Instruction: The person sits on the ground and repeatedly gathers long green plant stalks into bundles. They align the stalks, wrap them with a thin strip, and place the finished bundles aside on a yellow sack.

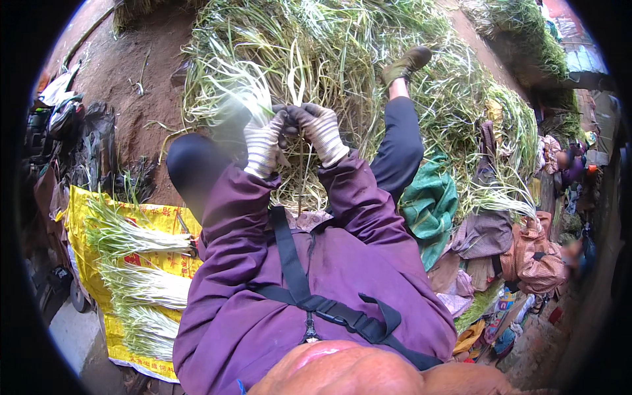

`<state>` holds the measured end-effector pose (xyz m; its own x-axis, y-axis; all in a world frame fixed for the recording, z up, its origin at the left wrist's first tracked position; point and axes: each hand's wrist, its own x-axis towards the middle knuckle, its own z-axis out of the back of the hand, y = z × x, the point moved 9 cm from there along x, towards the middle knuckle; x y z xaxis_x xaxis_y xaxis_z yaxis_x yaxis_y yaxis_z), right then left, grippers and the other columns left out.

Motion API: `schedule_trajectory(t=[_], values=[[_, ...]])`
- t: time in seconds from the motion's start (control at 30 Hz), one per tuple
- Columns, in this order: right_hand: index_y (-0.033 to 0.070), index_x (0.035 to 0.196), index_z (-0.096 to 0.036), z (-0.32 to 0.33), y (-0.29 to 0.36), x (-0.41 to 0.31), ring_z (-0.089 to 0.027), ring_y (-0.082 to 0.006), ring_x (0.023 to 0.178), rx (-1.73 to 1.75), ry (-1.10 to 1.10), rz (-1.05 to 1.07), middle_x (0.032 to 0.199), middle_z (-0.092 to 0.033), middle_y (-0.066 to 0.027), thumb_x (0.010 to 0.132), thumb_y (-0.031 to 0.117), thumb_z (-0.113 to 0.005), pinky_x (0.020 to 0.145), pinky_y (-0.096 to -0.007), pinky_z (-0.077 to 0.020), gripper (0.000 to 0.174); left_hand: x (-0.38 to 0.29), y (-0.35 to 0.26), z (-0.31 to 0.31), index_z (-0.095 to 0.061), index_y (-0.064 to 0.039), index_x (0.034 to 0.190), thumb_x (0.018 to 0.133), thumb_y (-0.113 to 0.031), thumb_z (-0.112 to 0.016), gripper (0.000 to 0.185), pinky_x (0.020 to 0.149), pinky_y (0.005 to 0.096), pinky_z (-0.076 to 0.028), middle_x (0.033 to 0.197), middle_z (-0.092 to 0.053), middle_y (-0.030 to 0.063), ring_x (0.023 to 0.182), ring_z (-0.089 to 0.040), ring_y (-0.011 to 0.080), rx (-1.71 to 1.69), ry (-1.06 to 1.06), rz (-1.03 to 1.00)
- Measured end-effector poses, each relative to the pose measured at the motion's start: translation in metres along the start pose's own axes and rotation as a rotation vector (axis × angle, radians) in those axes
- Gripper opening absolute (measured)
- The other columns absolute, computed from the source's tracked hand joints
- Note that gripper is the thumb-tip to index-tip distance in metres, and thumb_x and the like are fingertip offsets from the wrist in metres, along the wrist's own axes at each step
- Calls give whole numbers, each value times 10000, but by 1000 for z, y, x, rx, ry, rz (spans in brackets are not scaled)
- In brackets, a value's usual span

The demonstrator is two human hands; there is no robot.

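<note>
In the head view my left hand (262, 143), in a striped knit glove with dark fingers, holds a bunch of long pale green leafy stalks (247, 96) fanning up and left. My right hand (321, 132), gloved alike, meets it at the fingertips and pinches a thin stalk (296, 74) whose pale leaves point up. A brown strand (300, 173) hangs beneath the fingers. Both hands are over a large heap of uprooted green stalks (340, 64) spread in front of me and between my legs. The exact finger contact is hidden by the gloves.
Three bundles of white-stemmed stalks (148, 286) lie on a yellow printed sack (173, 217) at my left. A green woven sack (429, 207) is by my right leg. Another person in a checked orange top (535, 261) sits at right, holding stalks (503, 200).
</note>
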<state>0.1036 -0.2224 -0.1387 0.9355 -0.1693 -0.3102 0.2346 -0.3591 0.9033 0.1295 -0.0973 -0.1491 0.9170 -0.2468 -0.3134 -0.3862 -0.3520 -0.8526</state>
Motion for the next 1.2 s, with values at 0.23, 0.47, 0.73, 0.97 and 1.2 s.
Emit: schedule_trajectory(t=[0.23, 0.47, 0.73, 0.97, 1.2], values=[[31, 860, -698, 130, 41, -21, -619, -84, 560, -4, -512, 197, 725, -692, -34, 867, 191, -670, 422, -185, -393, 162, -11, 16, 23, -575, -14, 1090, 896, -170, -642, 257, 413, 156, -399, 787, -653, 60, 588, -616, 99, 0, 13, 17], [38, 864, -684, 232, 93, -79, -608, -115, 556, -20, -798, 264, 728, -681, -55, 876, 211, -657, 447, -229, -442, 175, -13, 17, 25, -607, -58, 1053, 883, -211, -664, 235, 408, 168, -378, 793, -665, 49, 595, -624, 104, 46, -67, 143], [31, 879, -676, 247, 93, -92, -592, -143, 550, 55, -828, 335, 722, -665, -57, 894, 216, -635, 478, -259, -467, 190, -17, 15, 17, -522, -76, 1196, 930, -280, -588, 342, 405, 163, -315, 879, -566, -12, 528, -427, 30, -527, 221, 306], [-2, 901, -672, 153, 60, -47, -641, -168, 619, 306, -352, 493, 781, -685, -72, 893, 184, -639, 579, -285, -550, 189, -8, 10, 6, -544, -67, 1211, 918, -298, -601, 377, 399, 177, -262, 987, -637, 23, 475, -375, 20, -476, 352, 77], [57, 779, -657, 67, 20, -34, -549, -71, 491, 187, -325, 182, 642, -635, -1, 843, 253, -716, 448, -209, -429, 214, -28, 43, -8, -633, -23, 989, 837, -35, -655, 154, 542, 196, -455, 801, -627, 2, 645, -546, 79, 171, 240, 89]])
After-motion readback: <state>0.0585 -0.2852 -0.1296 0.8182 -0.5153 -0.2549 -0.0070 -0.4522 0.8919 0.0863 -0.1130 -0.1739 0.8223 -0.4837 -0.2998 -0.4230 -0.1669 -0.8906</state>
